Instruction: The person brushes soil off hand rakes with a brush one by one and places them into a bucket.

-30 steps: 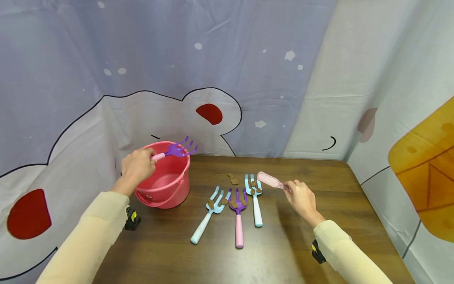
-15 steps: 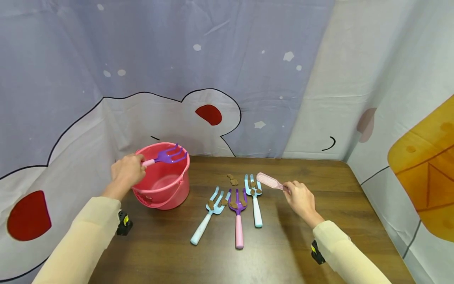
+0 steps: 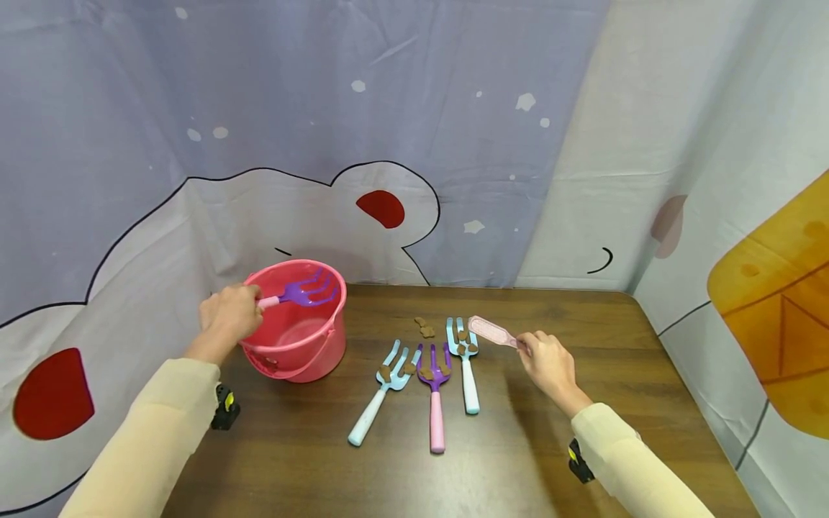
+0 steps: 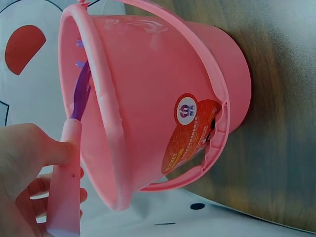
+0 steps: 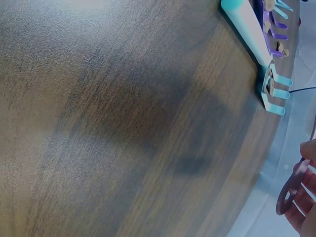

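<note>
Left hand [image 3: 229, 316], left of centre in head view, has its fingers curled round the pink handle of a purple toy garden fork [image 3: 307, 291]. The fork's tines sit in the mouth of a pink bucket [image 3: 327, 352]; left wrist view shows tine tips past the rim, inside (touching the wall or not, can't tell). Bucket stands upright, its carrying handle hanging down the near side, a red-orange sticker [image 4: 190, 133] on the outer wall.

Right hand [image 3: 549, 363], right of centre, is raised over the worktop [image 3: 401, 482], fingers pinching the narrow end of a pink flat tool [image 3: 490, 329] with an oblong, textured head pointing upper left. Right wrist view shows a loop at the handle end. In head view the head overlaps the tines of the right-hand light blue fork [image 3: 469, 381]; contact unclear.

Mid-frame, three more toy forks lie side by side, tines pointing up-frame: a left-hand light blue fork [image 3: 385, 388], slanted, a purple fork with pink handle [image 3: 435, 414], and the right-hand one. Brown pieces [image 3: 384, 373] lie on all three heads; a few loose brown bits [image 3: 425, 331] sit just up-frame. Patterned fabric backdrop [image 3: 291, 108] fills the top; cream sleeves [image 3: 142, 439] enter at both lower corners.
</note>
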Demonstrator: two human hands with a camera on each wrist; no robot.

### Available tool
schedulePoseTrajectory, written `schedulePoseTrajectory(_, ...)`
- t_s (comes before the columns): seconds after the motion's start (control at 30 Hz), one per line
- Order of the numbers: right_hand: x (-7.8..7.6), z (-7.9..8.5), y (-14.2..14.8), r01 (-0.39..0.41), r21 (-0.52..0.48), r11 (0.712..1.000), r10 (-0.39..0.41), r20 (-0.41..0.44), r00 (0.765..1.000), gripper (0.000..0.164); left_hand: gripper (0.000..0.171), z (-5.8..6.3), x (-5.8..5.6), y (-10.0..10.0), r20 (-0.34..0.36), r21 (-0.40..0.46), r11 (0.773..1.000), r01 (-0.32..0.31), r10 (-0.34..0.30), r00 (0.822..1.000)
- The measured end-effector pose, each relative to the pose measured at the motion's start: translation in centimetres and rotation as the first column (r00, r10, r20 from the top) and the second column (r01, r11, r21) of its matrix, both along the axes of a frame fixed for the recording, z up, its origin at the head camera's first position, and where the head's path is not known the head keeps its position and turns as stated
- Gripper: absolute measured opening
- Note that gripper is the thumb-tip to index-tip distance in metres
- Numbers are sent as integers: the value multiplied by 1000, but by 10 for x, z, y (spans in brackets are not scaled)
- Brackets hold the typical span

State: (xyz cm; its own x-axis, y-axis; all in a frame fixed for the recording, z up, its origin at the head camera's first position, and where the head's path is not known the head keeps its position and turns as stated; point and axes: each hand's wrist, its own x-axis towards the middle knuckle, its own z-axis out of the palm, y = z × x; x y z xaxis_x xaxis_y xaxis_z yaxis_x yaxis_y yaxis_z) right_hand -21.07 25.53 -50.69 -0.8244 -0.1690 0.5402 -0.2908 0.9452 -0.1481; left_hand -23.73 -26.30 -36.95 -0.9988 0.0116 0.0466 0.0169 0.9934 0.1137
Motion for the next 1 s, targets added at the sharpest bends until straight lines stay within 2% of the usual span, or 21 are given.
schedulePoseTrajectory(0.27,1,1,0,-2,3,1000,2,5,1000,19,25,-4,-2,6,31,-65,998,23,-21,999)
schedulePoseTrajectory(0.73,4,-1,2,8,4,1000,-8,27,1000,17,23,-6,-4,8,97,-110,992,55,-45,994)
schedulePoseTrajectory(1.0,4,0,2,13,6,1000,-13,29,999,19,17,-13,-5,7,80,-117,990,74,-65,995)
